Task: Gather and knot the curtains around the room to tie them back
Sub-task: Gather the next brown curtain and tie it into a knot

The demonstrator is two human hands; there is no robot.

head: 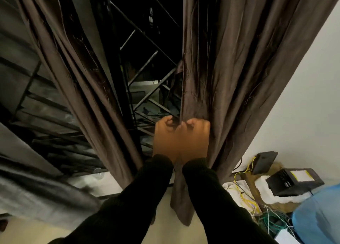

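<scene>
Two brown curtains hang before a dark window with a metal grille. The right curtain [239, 60] falls in folds down to the floor. My left hand [164, 139] and my right hand [195, 139] are side by side at its inner edge, fingers curled round the gathered fabric at about mid height. The curtain's tail [181, 203] hangs loose below my wrists, between my black sleeves. The left curtain [82, 74] hangs free and slanted, untouched by either hand.
A white wall [303, 96] rises at the right. On the floor at the lower right lie black electronic boxes [292, 181], tangled yellow and green cables [257, 207] and a blue object [318, 216]. Grey fabric [36, 197] sits at the lower left.
</scene>
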